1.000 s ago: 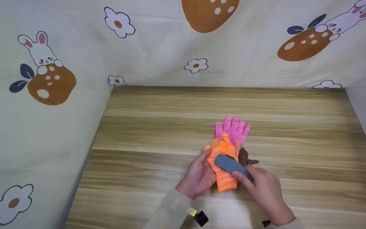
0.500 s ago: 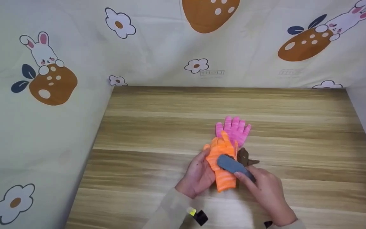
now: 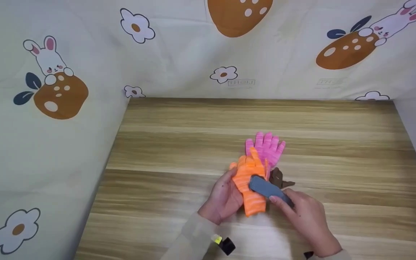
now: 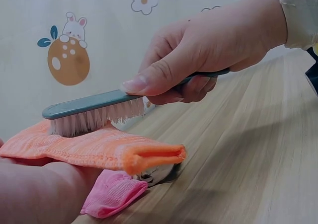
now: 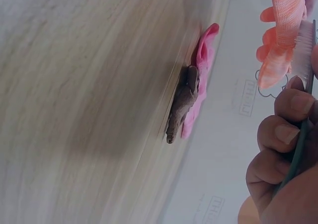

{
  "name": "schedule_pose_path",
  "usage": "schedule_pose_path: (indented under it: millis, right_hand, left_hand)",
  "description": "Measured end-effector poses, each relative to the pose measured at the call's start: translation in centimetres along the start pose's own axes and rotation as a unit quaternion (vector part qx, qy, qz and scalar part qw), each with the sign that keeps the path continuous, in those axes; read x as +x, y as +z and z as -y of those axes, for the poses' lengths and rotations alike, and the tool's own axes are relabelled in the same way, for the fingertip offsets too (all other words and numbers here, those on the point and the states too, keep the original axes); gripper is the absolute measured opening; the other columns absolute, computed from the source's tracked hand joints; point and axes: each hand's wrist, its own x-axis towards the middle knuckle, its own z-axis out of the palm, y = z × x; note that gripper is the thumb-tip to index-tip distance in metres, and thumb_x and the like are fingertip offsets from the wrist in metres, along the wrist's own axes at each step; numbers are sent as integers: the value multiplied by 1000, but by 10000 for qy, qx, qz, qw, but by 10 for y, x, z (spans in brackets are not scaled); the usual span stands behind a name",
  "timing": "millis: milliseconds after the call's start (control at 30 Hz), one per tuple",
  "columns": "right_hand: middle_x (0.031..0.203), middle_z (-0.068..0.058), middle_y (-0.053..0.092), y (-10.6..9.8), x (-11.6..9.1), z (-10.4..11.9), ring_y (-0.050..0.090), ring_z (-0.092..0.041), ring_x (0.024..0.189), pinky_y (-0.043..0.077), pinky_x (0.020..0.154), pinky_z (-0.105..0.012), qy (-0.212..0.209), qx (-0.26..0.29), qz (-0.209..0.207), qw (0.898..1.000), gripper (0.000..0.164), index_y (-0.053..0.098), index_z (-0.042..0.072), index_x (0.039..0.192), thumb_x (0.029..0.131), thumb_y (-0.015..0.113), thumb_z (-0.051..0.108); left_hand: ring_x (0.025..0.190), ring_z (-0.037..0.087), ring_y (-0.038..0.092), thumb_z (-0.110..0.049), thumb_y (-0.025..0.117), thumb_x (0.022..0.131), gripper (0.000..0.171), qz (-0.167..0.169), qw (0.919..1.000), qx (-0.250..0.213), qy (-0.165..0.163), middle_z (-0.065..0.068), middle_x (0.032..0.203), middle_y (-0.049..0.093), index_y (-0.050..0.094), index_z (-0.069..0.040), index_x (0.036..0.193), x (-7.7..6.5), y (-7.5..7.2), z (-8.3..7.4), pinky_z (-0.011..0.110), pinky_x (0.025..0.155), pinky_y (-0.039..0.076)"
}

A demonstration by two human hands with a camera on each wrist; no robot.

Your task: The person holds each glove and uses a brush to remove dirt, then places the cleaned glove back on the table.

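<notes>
My left hand (image 3: 224, 198) holds an orange striped knit glove (image 3: 254, 204) up over the table, thumb at its left edge and the other fingers hidden beneath. With my right hand (image 3: 308, 215) I grip a grey-blue scrub brush (image 3: 265, 186) by its handle, thumb along the top. In the left wrist view the brush's pale bristles (image 4: 74, 122) press on the upper face of the glove, whose cuff points toward the right. Partly behind it, a pink glove (image 3: 267, 146) lies flat on the table, fingers pointing away.
A brown, lumpy, clay-like piece (image 3: 276, 177) lies beside the pink glove, close to my right hand. The wood-grain table (image 3: 164, 144) meets a printed cloth backdrop (image 3: 179, 47) at the back and left.
The orange glove and my left hand have shifted slightly left. The brush has moved a little right across the glove. The pink glove and brown piece stay put.
</notes>
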Motion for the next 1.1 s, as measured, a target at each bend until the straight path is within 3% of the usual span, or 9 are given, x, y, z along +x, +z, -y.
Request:
schedule_pose_path:
  millis: [233,400,600,800,1100]
  right_hand:
    - [76,2,64,-1,1,0,49,-13,67,34,58,-25,250,563,-102,9981,40,73,14,96,95,63,53]
    - [73,0,63,-1,4,14,50,-14,65,37,57,-23,71,971,-550,9937,32,72,12,91,96,66,43]
    - [72,-1,64,5,9,28,53,-13,64,39,56,-28,-418,596,-903,9933,28,71,13,89,95,68,40]
    - [62,2,54,11,10,27,49,-14,55,33,49,-30,-682,-133,-1154,9909,31,63,14,80,93,71,40]
    - [60,5,45,7,7,20,39,-11,55,23,50,-25,-291,-262,-570,9976,40,65,15,84,95,63,53]
  left_hand:
    - [154,26,26,-37,37,107,62,-77,9998,148,47,9,165,31,22,-8,160,2,0,2,41,127,25]
    - [152,25,30,-37,38,106,63,-70,9995,290,73,10,164,33,24,-6,159,3,3,7,41,126,28]
    - [152,23,31,-37,32,108,59,-5,9995,324,27,8,164,34,26,-7,159,4,5,13,38,125,29]
    - [155,22,23,-37,30,109,61,216,9997,-84,-2,6,168,25,19,-10,162,5,7,12,41,127,24]
    - [156,24,18,-38,39,107,68,-138,9997,-184,6,8,169,20,11,-10,162,4,7,8,41,128,20]
